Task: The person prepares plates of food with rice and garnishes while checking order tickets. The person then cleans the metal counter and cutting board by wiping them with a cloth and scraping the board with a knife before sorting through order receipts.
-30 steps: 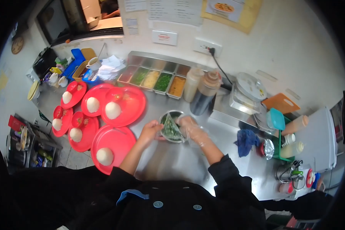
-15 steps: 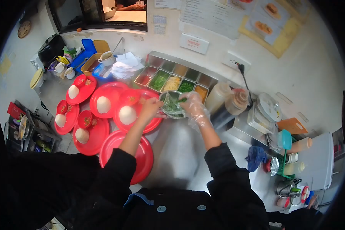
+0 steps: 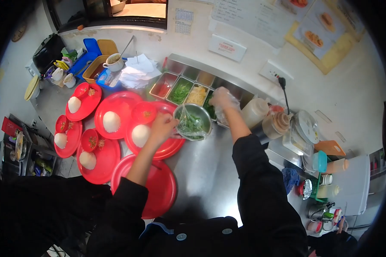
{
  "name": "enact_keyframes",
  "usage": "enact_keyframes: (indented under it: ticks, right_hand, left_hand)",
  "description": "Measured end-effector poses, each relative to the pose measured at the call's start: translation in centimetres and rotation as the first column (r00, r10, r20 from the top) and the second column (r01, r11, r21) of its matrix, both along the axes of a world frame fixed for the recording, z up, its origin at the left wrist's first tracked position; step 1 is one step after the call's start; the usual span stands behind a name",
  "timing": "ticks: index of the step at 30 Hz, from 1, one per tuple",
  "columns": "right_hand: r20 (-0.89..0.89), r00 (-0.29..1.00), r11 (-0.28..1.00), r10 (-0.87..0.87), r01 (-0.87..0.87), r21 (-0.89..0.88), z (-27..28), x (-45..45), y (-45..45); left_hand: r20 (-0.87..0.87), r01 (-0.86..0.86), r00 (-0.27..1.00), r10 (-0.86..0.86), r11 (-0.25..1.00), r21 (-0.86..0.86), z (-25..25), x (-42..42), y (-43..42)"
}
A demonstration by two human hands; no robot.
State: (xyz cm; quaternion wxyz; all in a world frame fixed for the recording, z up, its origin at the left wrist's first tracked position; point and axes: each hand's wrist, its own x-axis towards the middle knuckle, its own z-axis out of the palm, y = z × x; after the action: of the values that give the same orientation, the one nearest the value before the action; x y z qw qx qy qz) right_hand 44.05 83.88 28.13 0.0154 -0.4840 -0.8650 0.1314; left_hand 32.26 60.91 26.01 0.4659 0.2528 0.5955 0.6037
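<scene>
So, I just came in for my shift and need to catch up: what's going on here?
A person's left hand holds the near-left side of a metal bowl with leafy greens and clear plastic in it. The right hand, in a clear plastic glove, is at the chopped greens in the row of metal containers; its fingertips are hard to make out. Red plates stand to the left, several bearing white mounds.
</scene>
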Motion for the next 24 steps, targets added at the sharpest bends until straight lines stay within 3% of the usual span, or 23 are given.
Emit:
enact_keyframes:
  ticks: [1, 2, 3, 5, 6, 9, 12, 14, 16, 17, 18, 20, 24]
  right_hand:
    - [0.033, 0.998, 0.991, -0.044, 0.048, -0.122, 0.6, 0.0, 0.0]
    - [0.04, 0.998, 0.991, -0.043, 0.048, -0.127, -1.1, 0.0, 2.0]
    - [0.08, 0.984, 0.986, 0.158, -0.154, -0.059, -4.2, 0.1, 5.2]
    - [0.097, 0.984, 0.989, 0.148, -0.149, 0.011, 0.7, 0.0, 1.3]
    - [0.098, 0.984, 0.989, 0.148, -0.149, 0.01, 0.6, 0.5, -0.1]
    - [-0.32, 0.946, 0.998, -0.053, 0.036, -0.059, -0.5, 1.2, -1.2]
    - [-0.381, 0.923, 0.998, -0.052, 0.037, -0.046, -2.4, 1.5, -1.2]
    - [-0.335, 0.941, 0.998, 0.048, -0.061, -0.028, -0.5, 1.8, -2.1]
    - [-0.241, 0.932, 0.962, 0.27, -0.271, 0.03, 3.4, 1.4, -4.2]
    - [-0.131, 0.871, 0.881, 0.473, -0.469, 0.064, 4.8, 1.2, -5.2]
    - [-0.132, 0.872, 0.882, 0.472, -0.467, 0.064, 5.5, 1.3, -6.4]
    - [-0.103, 0.7, 0.7, 0.707, -0.713, -0.038, 5.9, 2.0, -9.0]
    - [-0.134, 0.716, 0.724, 0.685, -0.689, 0.019, 1.7, 3.0, -9.1]
  left_hand:
    - [0.007, 0.0, 1.0, 0.0, 1.0, -0.006, 0.2, -0.2, -0.3]
    - [0.009, 0.018, 1.0, -0.018, 1.0, -0.023, 0.6, -0.6, -0.6]
    - [0.009, 0.037, 0.999, -0.036, 0.999, -0.037, 0.7, -0.9, -0.6]
    - [0.018, 0.041, 0.999, -0.04, 0.998, -0.04, 0.6, -1.4, -0.5]
    - [0.023, 0.046, 0.999, -0.046, 0.998, -0.04, 0.5, -1.4, -0.5]
    - [0.005, 0.041, 0.999, -0.041, 0.999, -0.03, -0.2, -1.6, -0.1]
    - [0.049, 0.033, 0.998, -0.032, 0.999, -0.019, -0.1, -1.6, -0.2]
    - [0.055, 0.042, 0.998, -0.041, 0.999, -0.026, -0.2, -1.8, -0.4]
    - [0.053, 0.055, 0.997, -0.053, 0.998, -0.027, 0.0, -2.1, -0.3]
    - [0.048, 0.083, 0.995, -0.082, 0.996, -0.035, 0.1, -2.2, -0.2]
    - [0.046, 0.113, 0.993, -0.111, 0.993, -0.044, 0.2, -2.2, -0.1]
    - [0.05, 0.119, 0.992, -0.119, 0.993, 0.008, 0.1, -2.1, 0.1]
    - [0.042, 0.106, 0.993, -0.108, 0.994, 0.041, 0.1, -1.7, 0.8]
